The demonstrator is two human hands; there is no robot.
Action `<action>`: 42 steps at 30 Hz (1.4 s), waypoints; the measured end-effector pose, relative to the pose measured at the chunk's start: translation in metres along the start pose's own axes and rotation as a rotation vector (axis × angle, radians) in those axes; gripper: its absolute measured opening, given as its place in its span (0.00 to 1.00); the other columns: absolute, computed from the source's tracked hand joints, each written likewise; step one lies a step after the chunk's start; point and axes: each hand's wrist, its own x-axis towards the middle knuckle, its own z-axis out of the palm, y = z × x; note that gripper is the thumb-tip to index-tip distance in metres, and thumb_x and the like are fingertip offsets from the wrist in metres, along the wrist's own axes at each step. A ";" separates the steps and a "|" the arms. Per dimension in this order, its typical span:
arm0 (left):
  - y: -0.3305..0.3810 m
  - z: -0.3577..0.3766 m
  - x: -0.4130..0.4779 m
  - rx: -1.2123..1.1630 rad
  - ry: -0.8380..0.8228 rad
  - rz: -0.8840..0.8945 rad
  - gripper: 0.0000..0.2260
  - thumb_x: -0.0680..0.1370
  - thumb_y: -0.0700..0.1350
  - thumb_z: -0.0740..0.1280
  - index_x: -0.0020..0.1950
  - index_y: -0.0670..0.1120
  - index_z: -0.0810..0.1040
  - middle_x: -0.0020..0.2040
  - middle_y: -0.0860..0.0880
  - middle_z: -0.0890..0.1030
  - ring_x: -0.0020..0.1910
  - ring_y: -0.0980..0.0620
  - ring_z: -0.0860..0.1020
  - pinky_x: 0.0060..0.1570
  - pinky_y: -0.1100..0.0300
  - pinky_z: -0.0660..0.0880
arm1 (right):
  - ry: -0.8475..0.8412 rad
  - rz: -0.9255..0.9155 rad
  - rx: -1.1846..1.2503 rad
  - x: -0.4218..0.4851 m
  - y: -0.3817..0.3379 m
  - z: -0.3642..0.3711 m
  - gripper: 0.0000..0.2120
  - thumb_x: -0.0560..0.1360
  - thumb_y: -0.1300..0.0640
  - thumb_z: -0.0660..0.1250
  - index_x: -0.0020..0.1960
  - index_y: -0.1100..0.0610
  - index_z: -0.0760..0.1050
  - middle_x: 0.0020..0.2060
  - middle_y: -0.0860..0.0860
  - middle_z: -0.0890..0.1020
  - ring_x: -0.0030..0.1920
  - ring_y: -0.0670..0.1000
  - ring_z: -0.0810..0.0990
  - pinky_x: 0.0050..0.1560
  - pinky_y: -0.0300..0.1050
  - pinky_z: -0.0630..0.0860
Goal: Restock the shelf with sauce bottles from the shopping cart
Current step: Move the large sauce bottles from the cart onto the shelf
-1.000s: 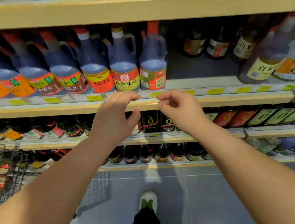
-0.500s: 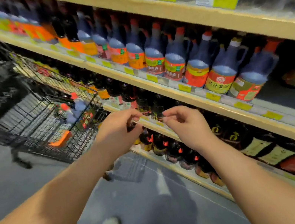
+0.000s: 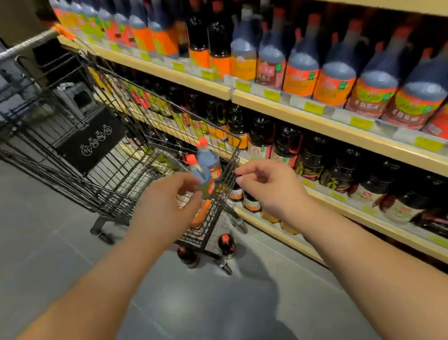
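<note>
- Black wire shopping cart (image 3: 44, 146) stood at centre left of frame, its near corner beside the wooden shelf (image 3: 336, 124).
- Two dark-blue, red-capped sauce bottles (image 3: 207, 157) stood upright in the cart's near corner.
- Left hand (image 3: 163, 206) at frame centre, fingers narrowly curled, empty, just in front of the bottles; contact unclear.
- Right hand (image 3: 269, 183) beside it, fingers loosely pinched, holding nothing.
- Shelf at right held rows of similar bottles.

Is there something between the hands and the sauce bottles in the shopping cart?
Yes. The near wire wall of the shopping cart stands between both hands and the two red-capped sauce bottles inside the basket. The left hand and right hand are empty. They probably must reach over the rim.
</note>
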 end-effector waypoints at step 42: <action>-0.267 0.031 0.357 -0.047 -0.731 0.199 0.09 0.77 0.46 0.67 0.57 0.49 0.78 0.48 0.54 0.79 0.47 0.59 0.74 0.46 0.71 0.67 | 0.256 0.585 -0.246 0.291 0.052 0.193 0.08 0.78 0.59 0.64 0.52 0.64 0.76 0.43 0.60 0.82 0.41 0.60 0.79 0.42 0.53 0.75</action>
